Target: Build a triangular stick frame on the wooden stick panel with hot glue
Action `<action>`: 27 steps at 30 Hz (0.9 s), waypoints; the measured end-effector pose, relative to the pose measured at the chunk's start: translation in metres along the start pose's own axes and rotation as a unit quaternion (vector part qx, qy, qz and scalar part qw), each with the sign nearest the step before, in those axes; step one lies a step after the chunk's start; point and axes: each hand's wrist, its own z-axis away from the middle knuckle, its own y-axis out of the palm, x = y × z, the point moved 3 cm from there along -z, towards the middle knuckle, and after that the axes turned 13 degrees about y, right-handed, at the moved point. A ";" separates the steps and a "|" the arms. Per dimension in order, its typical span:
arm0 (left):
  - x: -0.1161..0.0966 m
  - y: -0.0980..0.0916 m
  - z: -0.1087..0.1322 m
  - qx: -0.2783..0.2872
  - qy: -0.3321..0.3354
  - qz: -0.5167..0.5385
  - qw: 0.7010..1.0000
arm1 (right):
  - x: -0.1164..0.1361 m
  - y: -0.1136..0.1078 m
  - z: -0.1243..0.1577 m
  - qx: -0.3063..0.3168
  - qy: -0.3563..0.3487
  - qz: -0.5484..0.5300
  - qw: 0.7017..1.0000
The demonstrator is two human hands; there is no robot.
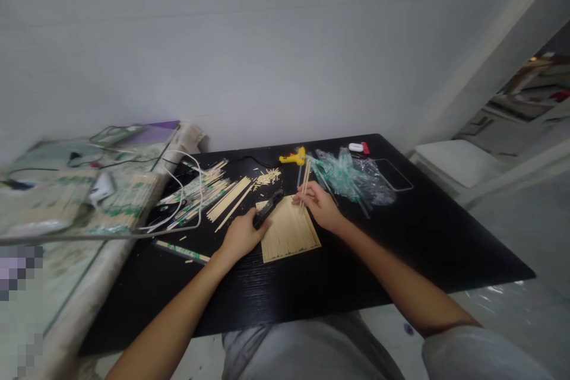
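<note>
A flat panel of side-by-side wooden sticks (288,231) lies on the black table (401,237) in front of me. My left hand (243,234) is closed round a dark hand tool (268,208) at the panel's left edge. My right hand (319,205) pinches a few thin wooden sticks (305,181) that stand over the panel's upper right corner. Loose sticks and short offcuts (231,196) are scattered just left of the panel.
A yellow glue gun (293,158) lies at the table's back. A heap of clear plastic wrappers (351,178) sits to the right, with a small white and red object (358,147) behind. White cables (178,190) and packets of sticks (129,202) crowd the left side.
</note>
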 end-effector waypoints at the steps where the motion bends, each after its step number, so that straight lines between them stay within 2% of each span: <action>1: 0.002 -0.002 -0.001 -0.010 0.003 0.011 1.000 | 0.001 0.004 0.001 0.006 0.004 -0.006 1.000; 5: 0.016 -0.012 -0.008 -0.083 0.006 0.150 0.985 | 0.007 0.028 0.005 0.054 0.026 -0.035 0.998; 10: 0.028 -0.022 -0.015 -0.145 -0.020 0.256 0.955 | 0.022 0.078 0.003 0.145 0.035 -0.024 0.989; 15: 0.033 -0.028 -0.016 -0.201 -0.047 0.343 0.916 | 0.021 0.119 -0.004 0.189 -0.007 -0.011 0.982; 18: 0.032 -0.032 -0.016 -0.228 -0.044 0.373 0.899 | 0.009 0.126 -0.006 0.199 -0.007 0.014 0.980; 21: 0.026 -0.038 -0.013 -0.243 -0.029 0.386 0.889 | 0.001 0.124 -0.005 0.191 0.006 0.041 0.981; 27: -0.006 -0.057 0.002 -0.240 0.081 0.388 0.886 | 0.007 0.115 -0.003 0.166 -0.011 0.113 0.980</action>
